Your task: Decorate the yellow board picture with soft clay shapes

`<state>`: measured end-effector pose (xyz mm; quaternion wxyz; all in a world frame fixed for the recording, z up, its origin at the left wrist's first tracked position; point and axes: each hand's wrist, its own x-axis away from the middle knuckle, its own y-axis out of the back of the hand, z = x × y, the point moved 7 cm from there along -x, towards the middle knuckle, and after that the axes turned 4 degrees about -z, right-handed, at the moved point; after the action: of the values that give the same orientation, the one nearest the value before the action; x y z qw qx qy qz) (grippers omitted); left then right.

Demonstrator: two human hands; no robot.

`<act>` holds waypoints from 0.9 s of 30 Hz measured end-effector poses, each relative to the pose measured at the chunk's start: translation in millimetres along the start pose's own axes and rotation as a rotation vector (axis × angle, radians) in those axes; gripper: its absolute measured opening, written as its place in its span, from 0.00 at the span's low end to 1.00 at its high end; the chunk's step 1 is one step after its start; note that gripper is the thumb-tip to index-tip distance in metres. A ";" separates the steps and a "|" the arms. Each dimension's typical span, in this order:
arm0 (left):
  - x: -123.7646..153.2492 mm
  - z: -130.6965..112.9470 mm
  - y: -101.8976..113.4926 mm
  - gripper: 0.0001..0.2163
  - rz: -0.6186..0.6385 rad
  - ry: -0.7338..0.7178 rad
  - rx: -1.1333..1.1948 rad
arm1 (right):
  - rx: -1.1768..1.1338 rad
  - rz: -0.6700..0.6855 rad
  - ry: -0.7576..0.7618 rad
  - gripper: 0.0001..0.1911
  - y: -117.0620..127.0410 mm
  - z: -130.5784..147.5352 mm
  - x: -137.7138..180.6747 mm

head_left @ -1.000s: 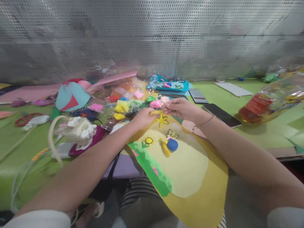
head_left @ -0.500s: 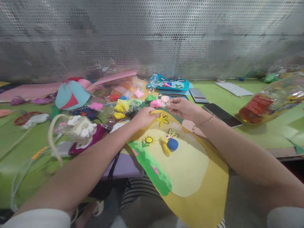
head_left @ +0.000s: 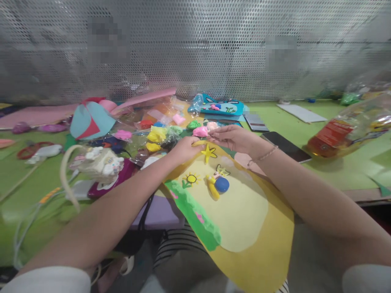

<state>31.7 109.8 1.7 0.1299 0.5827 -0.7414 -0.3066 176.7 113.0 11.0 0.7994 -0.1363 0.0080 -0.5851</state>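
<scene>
My left hand (head_left: 188, 149) is closed at the far edge of a yellow paper sheet (head_left: 275, 248), which slopes down over my lap. Just right of it, my right hand (head_left: 232, 137) has its fingertips pinched together beside a bright pink clay lump (head_left: 200, 131); anything between them is too small to make out. A pale pink clay lump (head_left: 211, 126) sits behind these fingers. On the sheet are a yellow clay star (head_left: 208, 152), a small clay sun (head_left: 192, 179), a blue-and-yellow clay figure (head_left: 222, 185) and a green clay strip (head_left: 198, 221) with pink spots.
Bagged yellow clay (head_left: 157, 135) and other wrapped lumps lie behind my left arm. A phone (head_left: 287, 146) and a bottle of amber liquid (head_left: 328, 136) are at right. A decorated white case (head_left: 102, 165) and cables (head_left: 39, 211) occupy the left. A perforated metal panel (head_left: 195, 49) stands behind.
My right fingertips have shifted slightly left, closer to my left hand and the bright pink clay. My left hand and the sheet have hardly moved.
</scene>
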 end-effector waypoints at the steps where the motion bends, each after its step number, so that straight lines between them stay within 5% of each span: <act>1: 0.1 -0.4 0.1 0.12 0.000 -0.001 0.003 | 0.003 0.007 -0.004 0.10 -0.1 -0.1 0.2; 27: 0.3 -4.6 -0.7 0.11 0.012 -0.023 -0.048 | -0.002 0.168 0.043 0.08 -15.4 3.6 4.6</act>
<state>34.7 108.0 4.8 0.1370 0.5713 -0.7387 -0.3304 164.4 105.1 18.6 0.8451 -0.1234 0.0369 -0.5189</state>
